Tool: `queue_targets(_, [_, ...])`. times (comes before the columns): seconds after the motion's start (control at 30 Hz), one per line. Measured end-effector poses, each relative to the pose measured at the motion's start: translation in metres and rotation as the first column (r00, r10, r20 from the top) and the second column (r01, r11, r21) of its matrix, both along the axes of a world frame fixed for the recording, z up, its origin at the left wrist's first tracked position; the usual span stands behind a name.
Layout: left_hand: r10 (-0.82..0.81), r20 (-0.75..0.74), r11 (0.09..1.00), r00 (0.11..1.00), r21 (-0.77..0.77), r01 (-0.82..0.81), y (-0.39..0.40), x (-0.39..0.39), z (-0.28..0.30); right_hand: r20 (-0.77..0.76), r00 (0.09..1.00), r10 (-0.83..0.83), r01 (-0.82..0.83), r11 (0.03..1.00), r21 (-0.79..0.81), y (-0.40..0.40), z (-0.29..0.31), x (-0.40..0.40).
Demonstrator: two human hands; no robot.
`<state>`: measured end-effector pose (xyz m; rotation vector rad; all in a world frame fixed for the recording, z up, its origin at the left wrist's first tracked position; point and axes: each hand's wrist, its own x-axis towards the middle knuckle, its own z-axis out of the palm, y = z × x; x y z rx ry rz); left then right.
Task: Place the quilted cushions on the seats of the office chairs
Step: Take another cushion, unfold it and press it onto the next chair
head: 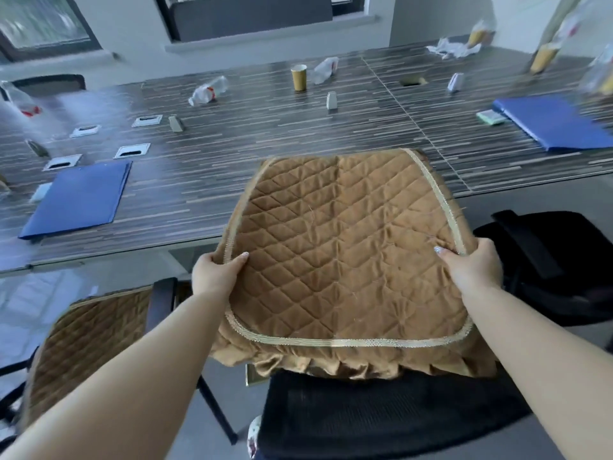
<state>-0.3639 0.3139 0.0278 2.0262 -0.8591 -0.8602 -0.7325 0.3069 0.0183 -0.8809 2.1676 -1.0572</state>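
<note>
Mid-placement here: the left hand [217,277] and right hand [471,268] both have their fingers pinched on the side edges of the brown quilted cushion [345,257] at frame centre, held over the black mesh chair seat [381,423]. Next, I'd guess, lower it flat and square it up. Another cushion [89,343] sits lower left. No readable writing anywhere.
</note>
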Motion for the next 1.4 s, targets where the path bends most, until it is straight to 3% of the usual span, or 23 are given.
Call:
queue_targets(0.2, [0.014,-0.049,1.000,0.999,-0.021,-0.015,0.046,-0.121,0.013,-0.004,1.000,-0.030,0.029,0.999,-0.029,0.053,0.022,-0.117])
queue_targets(0.53, [-0.008,0.052,0.996,0.999,-0.084,0.012,0.046,-0.246,0.013,0.038,0.997,-0.069,0.070,0.997,-0.017,0.070,0.018,-0.242])
queue_targets(0.8, [-0.031,0.084,0.990,0.996,-0.135,0.042,-0.008,-0.331,0.006,0.019,0.993,-0.114,0.115,0.992,-0.057,0.034,0.018,-0.325])
queue_targets(1.17, [-0.013,0.106,0.993,0.994,-0.116,0.026,-0.122,-0.455,-0.007,0.009,0.990,-0.140,0.141,0.989,-0.050,-0.079,0.017,-0.439])
queue_targets(1.4, [0.031,0.143,0.996,0.989,-0.085,-0.019,-0.161,-0.500,-0.003,0.013,0.998,-0.066,0.067,0.996,-0.052,-0.137,0.025,-0.486])
